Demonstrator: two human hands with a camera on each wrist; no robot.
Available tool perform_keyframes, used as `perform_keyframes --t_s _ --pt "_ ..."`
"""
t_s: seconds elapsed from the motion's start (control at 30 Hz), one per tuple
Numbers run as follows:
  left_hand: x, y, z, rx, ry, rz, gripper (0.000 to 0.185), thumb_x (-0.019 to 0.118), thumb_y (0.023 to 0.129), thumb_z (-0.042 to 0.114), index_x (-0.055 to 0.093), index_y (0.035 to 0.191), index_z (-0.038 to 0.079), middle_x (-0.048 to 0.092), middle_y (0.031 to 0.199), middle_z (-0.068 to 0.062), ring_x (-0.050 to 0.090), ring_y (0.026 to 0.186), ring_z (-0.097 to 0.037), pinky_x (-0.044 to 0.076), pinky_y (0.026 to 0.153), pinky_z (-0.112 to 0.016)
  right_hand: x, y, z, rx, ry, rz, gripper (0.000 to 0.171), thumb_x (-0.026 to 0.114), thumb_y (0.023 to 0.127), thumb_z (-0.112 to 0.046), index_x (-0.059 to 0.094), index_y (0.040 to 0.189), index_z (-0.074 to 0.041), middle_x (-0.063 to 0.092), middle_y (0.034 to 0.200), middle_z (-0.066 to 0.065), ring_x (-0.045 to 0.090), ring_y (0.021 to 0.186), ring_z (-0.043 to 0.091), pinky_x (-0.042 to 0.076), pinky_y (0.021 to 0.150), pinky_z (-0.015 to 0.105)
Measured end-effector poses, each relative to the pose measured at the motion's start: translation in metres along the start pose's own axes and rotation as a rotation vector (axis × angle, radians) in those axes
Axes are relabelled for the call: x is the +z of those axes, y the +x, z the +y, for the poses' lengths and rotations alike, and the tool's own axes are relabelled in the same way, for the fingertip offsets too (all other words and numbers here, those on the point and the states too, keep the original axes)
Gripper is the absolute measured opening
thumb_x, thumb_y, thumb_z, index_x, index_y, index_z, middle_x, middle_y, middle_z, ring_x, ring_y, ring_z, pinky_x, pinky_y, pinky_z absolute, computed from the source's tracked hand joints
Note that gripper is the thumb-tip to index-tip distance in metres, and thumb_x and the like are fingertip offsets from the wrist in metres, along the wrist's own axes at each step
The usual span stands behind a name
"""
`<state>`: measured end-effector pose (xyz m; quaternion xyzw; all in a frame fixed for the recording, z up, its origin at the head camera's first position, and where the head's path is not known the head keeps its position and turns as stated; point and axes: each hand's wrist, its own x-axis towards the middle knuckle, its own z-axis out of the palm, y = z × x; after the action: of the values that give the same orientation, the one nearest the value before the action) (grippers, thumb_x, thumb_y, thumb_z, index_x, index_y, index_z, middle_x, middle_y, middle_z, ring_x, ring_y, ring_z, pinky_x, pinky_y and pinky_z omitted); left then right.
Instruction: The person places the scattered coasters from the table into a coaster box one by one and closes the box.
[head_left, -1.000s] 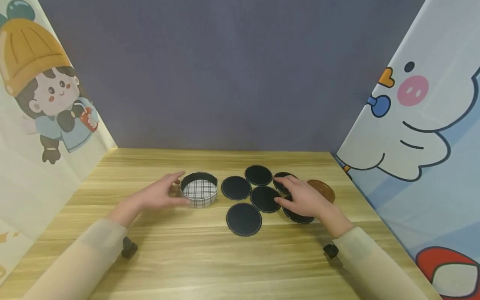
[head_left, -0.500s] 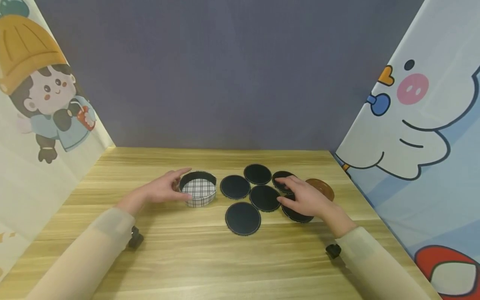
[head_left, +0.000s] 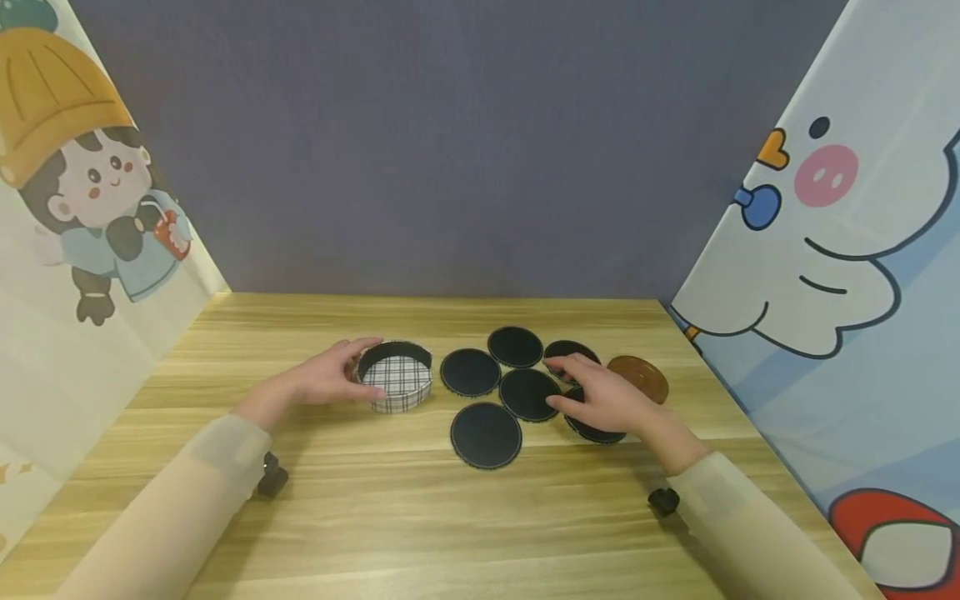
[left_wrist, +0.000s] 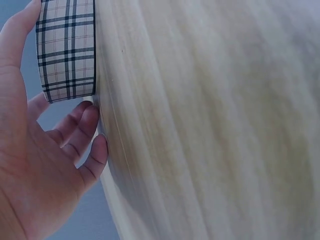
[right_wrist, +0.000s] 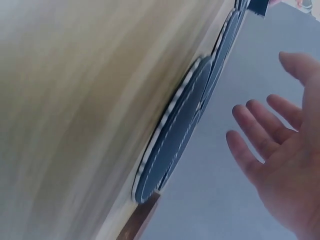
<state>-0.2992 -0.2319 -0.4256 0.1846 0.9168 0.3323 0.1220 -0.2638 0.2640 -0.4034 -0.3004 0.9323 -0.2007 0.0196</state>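
Note:
A round coaster holder (head_left: pixel 405 403) with a black-and-white plaid wall stands on the table, its top uncovered and its plaid floor visible. My left hand (head_left: pixel 330 375) grips its left side, thumb at the front and index finger at the back rim. In the left wrist view, the thumb lies along the holder's plaid wall (left_wrist: pixel 67 50) while the other fingers curl loosely below. My right hand (head_left: pixel 603 396) hovers over the right-hand coasters, holding nothing. The right wrist view shows its fingers spread, apart from a coaster (right_wrist: pixel 175 130). That hand partly covers two black coasters (head_left: pixel 596 427).
Several round black coasters, including a front one (head_left: pixel 486 435) and a left one (head_left: pixel 470 372), lie flat between the hands. A brown round dish (head_left: pixel 639 377) sits behind my right hand. A grey panel (head_left: pixel 450 150) rises at the table's back; printed panels flank both sides.
My left hand has moved slightly right and closed around the plaid holder. The right hand stays over the coasters with only small shifts.

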Motion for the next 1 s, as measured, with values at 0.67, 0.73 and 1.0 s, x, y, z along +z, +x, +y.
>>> perform_keyframes --t_s 0.67,0.73,1.0 --pt "0.0 -0.004 0.002 -0.014 -0.087 -0.036 0.114 0.091 0.09 0.05 0.023 0.175 0.016 0.043 0.157 -0.033 0.063 0.132 -0.043 0.056 0.111 -0.059 0.036 0.033 -0.038 -0.106 0.18 -0.308 0.077 0.09 0.09 -0.05 0.057 0.159 -0.038 0.05 0.163 -0.008 0.042 0.148 0.025 0.042 0.119 0.061" --pt "0.0 -0.004 0.002 -0.011 -0.093 -0.036 0.114 0.09 0.09 0.049 0.023 0.175 0.016 0.042 0.158 -0.034 0.063 0.133 -0.044 0.056 0.111 -0.059 0.038 0.035 -0.042 -0.112 0.167 -0.316 0.077 0.091 0.089 -0.051 0.058 0.158 -0.04 0.049 0.164 -0.006 0.041 0.147 0.026 0.042 0.118 0.062" --pt "0.0 -0.005 0.004 -0.01 -0.108 -0.035 0.114 0.091 0.09 0.048 0.023 0.175 0.015 0.041 0.159 -0.034 0.063 0.133 -0.044 0.057 0.11 -0.056 0.042 0.04 -0.05 -0.131 0.095 -0.338 0.076 0.093 0.086 -0.051 0.061 0.154 -0.045 0.046 0.168 -0.001 0.038 0.143 0.027 0.04 0.116 0.059"
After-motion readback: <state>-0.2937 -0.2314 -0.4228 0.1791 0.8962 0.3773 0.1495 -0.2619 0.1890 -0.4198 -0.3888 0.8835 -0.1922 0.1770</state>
